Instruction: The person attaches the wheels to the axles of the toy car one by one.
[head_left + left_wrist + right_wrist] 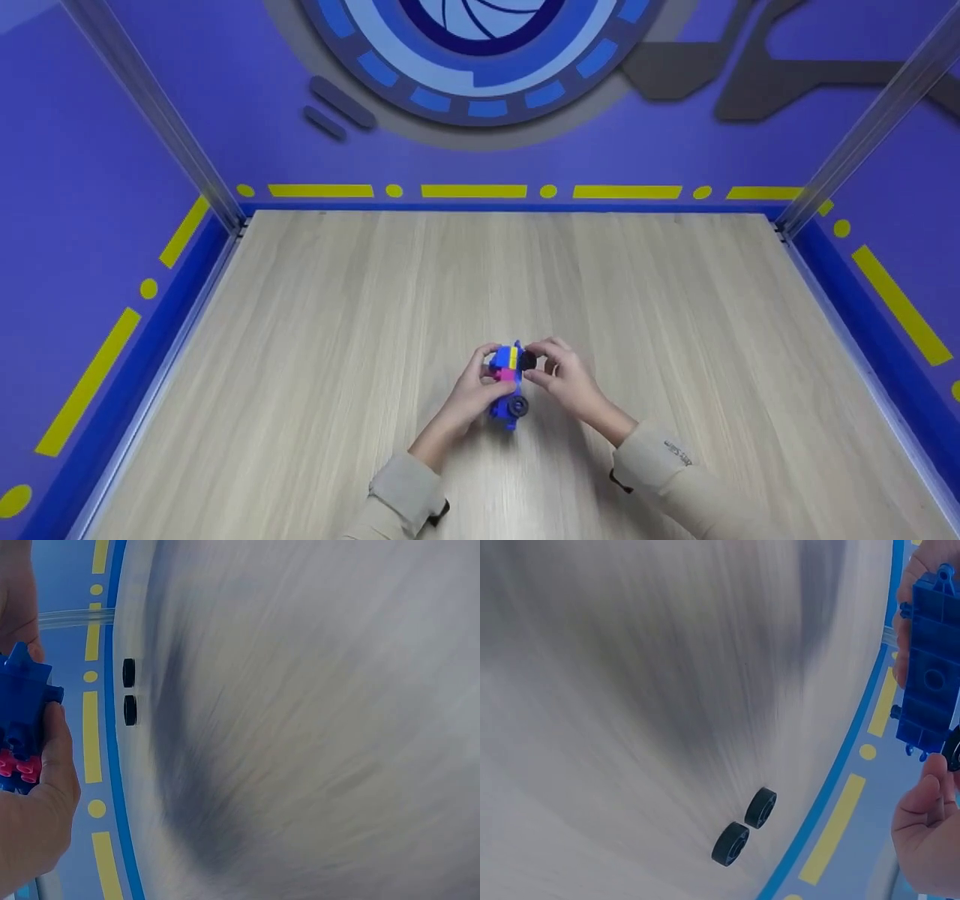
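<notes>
A toy car (pixel 507 375) in blue, pink and yellow is held above the table by my left hand (pixel 471 394), which grips its body from the left. At the car's far right corner, my right hand (pixel 571 384) pinches a black wheel (pixel 528 361) against the side. Another black wheel (pixel 517 406) sits at the car's near end. The right wrist view shows the blue underside (pixel 932 652) with bare axle stubs along one edge. Two loose black wheels, one wheel (pixel 730 844) next to the other wheel (pixel 760 808), stand on the table; in the head view I cannot make them out.
A wood-grain tabletop (pixel 337 315) spreads under the hands. Blue panels with yellow marks, such as the back wall (pixel 480 169), enclose it on the back and both sides. Metal posts (pixel 161 112) rise at the back corners.
</notes>
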